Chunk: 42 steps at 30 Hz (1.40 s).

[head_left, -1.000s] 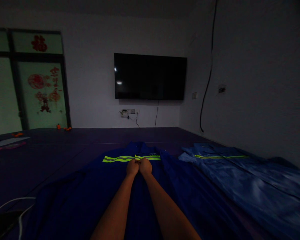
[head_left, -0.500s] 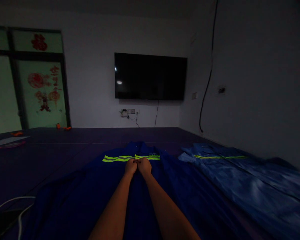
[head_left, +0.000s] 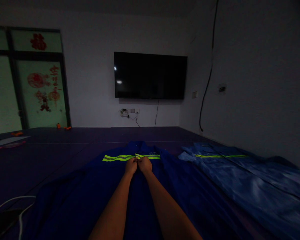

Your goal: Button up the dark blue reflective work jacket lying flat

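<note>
A dark blue work jacket (head_left: 82, 190) lies spread out in front of me, its collar at the far end. Yellow-green reflective bands with a grey middle stripe (head_left: 118, 158) cross its chest. At the front opening, just below the bands, my left hand (head_left: 131, 165) and my right hand (head_left: 144, 164) meet with their fingers closed. Both pinch the jacket's front edge between them. The fingertips are small and dark, so any button there is hidden.
To the right lies a lighter blue garment (head_left: 240, 176) with a yellow-green stripe. A white cable (head_left: 21, 216) curls at the lower left. Small orange objects (head_left: 68, 128) sit far left on the purple surface (head_left: 72, 146). A television (head_left: 151, 76) hangs on the wall.
Both hands stay at the same spot on the jacket front. The fabric edge by the right-hand reflective band is lifted slightly more.
</note>
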Each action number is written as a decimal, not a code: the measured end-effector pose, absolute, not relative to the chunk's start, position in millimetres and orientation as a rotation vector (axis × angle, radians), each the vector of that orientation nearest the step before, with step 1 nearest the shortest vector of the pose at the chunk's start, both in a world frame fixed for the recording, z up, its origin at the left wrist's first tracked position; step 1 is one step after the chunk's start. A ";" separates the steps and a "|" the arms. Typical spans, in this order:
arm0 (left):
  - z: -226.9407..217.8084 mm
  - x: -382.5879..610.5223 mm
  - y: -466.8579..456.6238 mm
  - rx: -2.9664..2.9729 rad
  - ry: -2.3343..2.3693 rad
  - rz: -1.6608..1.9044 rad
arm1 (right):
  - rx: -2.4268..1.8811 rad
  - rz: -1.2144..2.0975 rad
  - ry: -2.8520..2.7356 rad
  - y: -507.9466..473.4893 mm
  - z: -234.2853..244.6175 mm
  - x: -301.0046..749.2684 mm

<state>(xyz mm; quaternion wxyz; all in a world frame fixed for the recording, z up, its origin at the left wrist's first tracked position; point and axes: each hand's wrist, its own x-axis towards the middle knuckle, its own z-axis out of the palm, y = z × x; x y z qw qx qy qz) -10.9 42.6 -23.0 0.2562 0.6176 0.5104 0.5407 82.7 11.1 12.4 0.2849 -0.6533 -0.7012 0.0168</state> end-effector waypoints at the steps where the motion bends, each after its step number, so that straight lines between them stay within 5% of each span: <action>1: -23.0 -10.9 42.6 1.675 1.382 1.471 | -1.750 0.040 -1.902 11.0 12.6 82.3; 12: -18.7 -7.9 37.9 1.619 1.392 1.557 | -1.798 -0.064 -1.894 10.9 7.8 76.3; 23: -16.6 -8.8 20.1 1.327 1.107 1.630 | -1.447 0.191 -2.050 8.9 2.6 96.8; 42: -31.8 -32.9 -51.5 1.817 1.596 1.468 | -1.264 0.073 -2.054 -48.9 -16.5 108.4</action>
